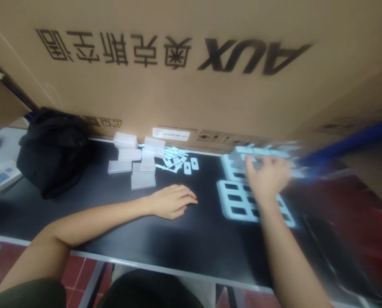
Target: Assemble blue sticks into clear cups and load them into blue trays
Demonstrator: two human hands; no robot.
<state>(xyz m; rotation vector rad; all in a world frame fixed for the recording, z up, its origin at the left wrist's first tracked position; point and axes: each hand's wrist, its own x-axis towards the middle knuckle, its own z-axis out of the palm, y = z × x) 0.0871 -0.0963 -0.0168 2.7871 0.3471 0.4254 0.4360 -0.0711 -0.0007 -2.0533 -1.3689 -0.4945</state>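
Note:
My left hand (174,202) lies on the black tabletop (184,239), fingers stretched and loosely bent, with nothing visible in it. My right hand (270,175), smeared by motion, is over a pale blue plastic panel (226,167) at the back right; whether it holds anything is unclear. A second pale blue panel with rectangular openings (221,199) lies in front of it, partly hidden by my right forearm. Beyond my left hand are several translucent plastic boxes (143,181) and a pile of small pale blue plates (174,158). Two such plates (187,168) lie apart from the pile.
A large cardboard carton (191,98) stands along the table's back edge. A black cloth bundle (54,152) sits at the left, beside a white panel with blue patches (1,179). A blue bar (348,143) slants in from the right. Red floor tiles (78,271) show below.

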